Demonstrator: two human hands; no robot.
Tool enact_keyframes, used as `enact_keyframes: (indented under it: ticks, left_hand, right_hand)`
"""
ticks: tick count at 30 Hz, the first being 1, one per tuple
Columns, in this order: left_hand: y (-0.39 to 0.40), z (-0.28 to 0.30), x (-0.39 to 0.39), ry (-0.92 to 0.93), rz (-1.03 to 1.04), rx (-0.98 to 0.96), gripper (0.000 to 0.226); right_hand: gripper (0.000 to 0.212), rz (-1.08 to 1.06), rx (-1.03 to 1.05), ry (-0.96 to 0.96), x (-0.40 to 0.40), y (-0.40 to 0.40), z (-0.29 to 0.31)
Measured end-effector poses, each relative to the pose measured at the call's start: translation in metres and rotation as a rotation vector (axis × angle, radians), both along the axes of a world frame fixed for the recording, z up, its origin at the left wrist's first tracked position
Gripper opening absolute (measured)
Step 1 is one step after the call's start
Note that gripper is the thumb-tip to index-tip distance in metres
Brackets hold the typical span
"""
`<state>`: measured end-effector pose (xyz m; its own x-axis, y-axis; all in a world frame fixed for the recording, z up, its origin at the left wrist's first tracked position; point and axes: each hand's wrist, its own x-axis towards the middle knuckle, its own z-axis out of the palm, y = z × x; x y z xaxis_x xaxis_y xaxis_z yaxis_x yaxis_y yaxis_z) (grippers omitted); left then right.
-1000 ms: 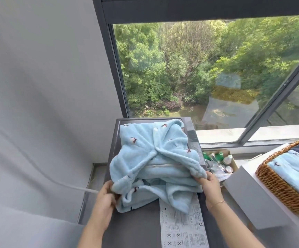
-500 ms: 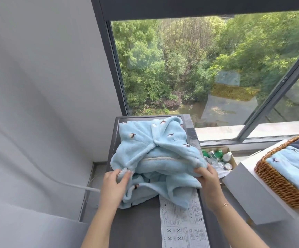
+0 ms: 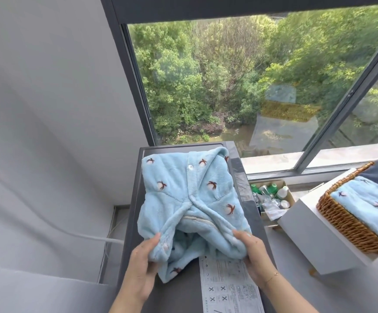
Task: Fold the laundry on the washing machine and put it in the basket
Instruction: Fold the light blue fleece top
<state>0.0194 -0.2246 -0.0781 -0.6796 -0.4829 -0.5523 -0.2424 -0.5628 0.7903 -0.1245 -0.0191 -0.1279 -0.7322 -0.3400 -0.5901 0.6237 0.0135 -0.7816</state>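
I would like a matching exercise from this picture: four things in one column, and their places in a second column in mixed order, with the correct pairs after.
Things:
1. fleece garment
2. wicker basket
3. instruction sheet
4. bottles

Places:
A. in a cardboard box on the floor below the window
B. flat on the washing machine, near edge
C. on a white box at the right
D. held at its near edge by the left hand and right hand

Pairs: 1-D, 2-C, 3-B, 4-A
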Motion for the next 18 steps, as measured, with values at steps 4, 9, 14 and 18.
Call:
enact_keyframes:
  ticks: [4,9,14,18]
  left_hand:
    - [0.008,-0.014,0.003,-0.096,-0.04,0.001,0.055]
    - [-0.009,-0.013,0.005,-0.449,-0.278,-0.466,0.045]
    - [-0.044,0.059,-0.024,-0.373,0.046,-1.181,0.018]
    - [-0.061,0.099,-0.126,-0.043,-0.045,-1.145,0.016]
  right_hand:
    - [0.035,0.029,-0.085,-0.176,-0.004,0.006,-0.001]
    - [0.036,0.125,0.339,0.192,-0.008,0.002,0.007]
    - [0.035,0.051,0.356,0.381,-0.031,0.002,0.03]
    - [0.011,-0.04,0.383,0.501,-0.077,-0.02,0.059]
